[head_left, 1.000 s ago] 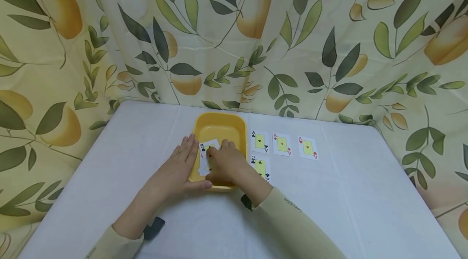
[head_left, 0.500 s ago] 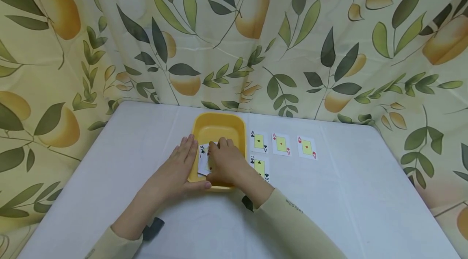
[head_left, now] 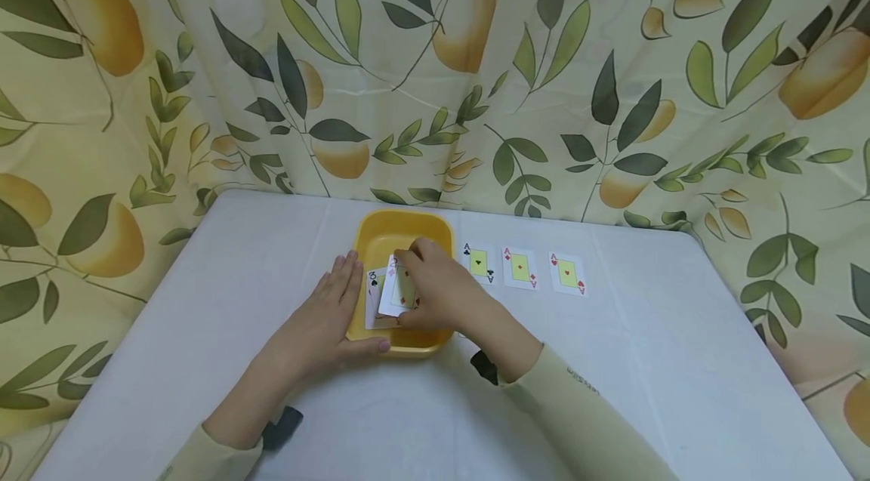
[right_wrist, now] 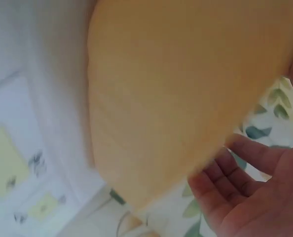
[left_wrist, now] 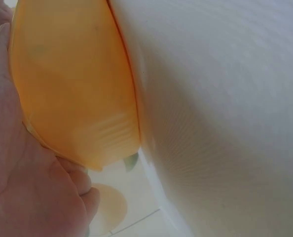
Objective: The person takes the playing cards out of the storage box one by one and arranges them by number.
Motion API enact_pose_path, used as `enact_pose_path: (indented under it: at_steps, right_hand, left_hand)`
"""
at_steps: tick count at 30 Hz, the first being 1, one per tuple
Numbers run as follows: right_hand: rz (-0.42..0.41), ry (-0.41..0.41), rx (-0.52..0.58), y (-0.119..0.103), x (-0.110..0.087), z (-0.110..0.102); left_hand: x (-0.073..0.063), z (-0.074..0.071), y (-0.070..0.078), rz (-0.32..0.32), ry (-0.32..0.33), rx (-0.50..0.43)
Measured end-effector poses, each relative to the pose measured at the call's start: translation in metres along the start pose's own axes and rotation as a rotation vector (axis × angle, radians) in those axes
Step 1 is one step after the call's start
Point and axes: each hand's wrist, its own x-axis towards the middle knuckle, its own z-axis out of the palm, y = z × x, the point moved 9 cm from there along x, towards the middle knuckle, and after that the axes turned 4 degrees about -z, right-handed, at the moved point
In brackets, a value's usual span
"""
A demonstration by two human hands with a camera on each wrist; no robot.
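My right hand [head_left: 445, 292] pinches a playing card [head_left: 398, 295] with red diamonds between thumb and fingers, tilted over the yellow plastic tray [head_left: 381, 226]. Beneath it in the tray lie other cards [head_left: 371, 309], the top one showing a black spade and mostly covered. My left hand [head_left: 319, 326] rests along the tray's left rim, fingers straight and together, thumb stretched along the near edge. In the left wrist view that hand [left_wrist: 18, 148] lies against the tray's outer wall [left_wrist: 77, 74]. The right wrist view shows the right hand's fingers beyond the tray wall [right_wrist: 176, 84], the card hidden.
Right of the tray, an ace of clubs [head_left: 479, 263], an ace of diamonds [head_left: 519, 268] and an ace of hearts [head_left: 567, 272] lie in a row on the white table [head_left: 646, 360]. A fruit-patterned curtain [head_left: 435, 103] hangs behind the table.
My right hand has picked up the diamond card from the pile and lifted it slightly, moving right. Its forearm now covers the two of clubs. The left hand stays at the rim.
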Motion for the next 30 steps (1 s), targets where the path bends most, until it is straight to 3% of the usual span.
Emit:
enact_pose_path:
  at_steps: [7,30]
  right_hand:
    - [0.013,0.003,0.012,0.014,-0.013,-0.018]
    - [0.058,0.021,0.068,0.056,-0.052,-0.039]
  left_hand:
    - [-0.001,-0.003,0.002,0.002,0.01,0.006]
    - [-0.001,0.0,0.001,-0.008,0.004,-0.009]
